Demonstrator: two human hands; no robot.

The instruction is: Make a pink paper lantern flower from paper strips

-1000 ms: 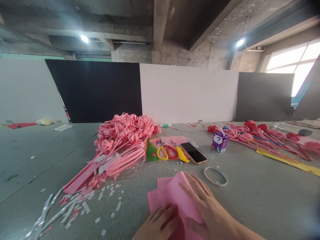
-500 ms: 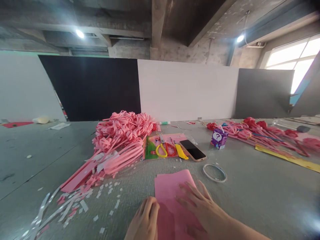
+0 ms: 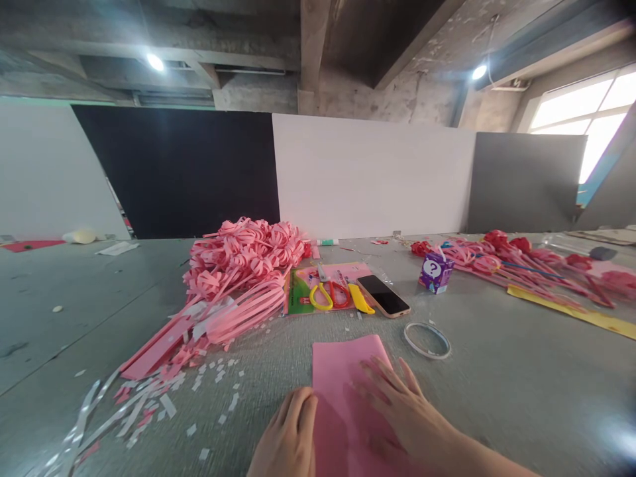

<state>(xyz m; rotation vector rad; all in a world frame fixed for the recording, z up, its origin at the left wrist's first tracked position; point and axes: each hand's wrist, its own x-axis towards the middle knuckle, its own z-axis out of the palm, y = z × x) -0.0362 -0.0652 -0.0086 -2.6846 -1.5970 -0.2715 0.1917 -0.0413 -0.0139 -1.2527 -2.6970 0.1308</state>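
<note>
A folded sheet of pink paper [image 3: 342, 371] lies on the grey table in front of me, its near end cut off by the bottom of the view. Curled fingers of my left hand [image 3: 288, 430] hold its left edge; the thumb is hidden. My right hand [image 3: 402, 407] rests flat across the right part of the paper, fingers spread and slightly blurred. Beyond the sheet are scissors [image 3: 330, 295] with one yellow and one red handle, and a yellow cutter [image 3: 361, 299], both on a pink and green packet [image 3: 299, 291].
Pink paper-strip flowers [image 3: 243, 255] are heaped to the left, with white and pink scraps [image 3: 199, 381] scattered nearby. A phone [image 3: 383, 295], a roll of tape [image 3: 427, 340] and a purple box [image 3: 435, 273] stand right of centre. More pink and red paper flowers [image 3: 507, 252] lie far right.
The paper's far left corner has shifted slightly right, and its offset layers at the top now look lined up. My hands keep nearly the same places.
</note>
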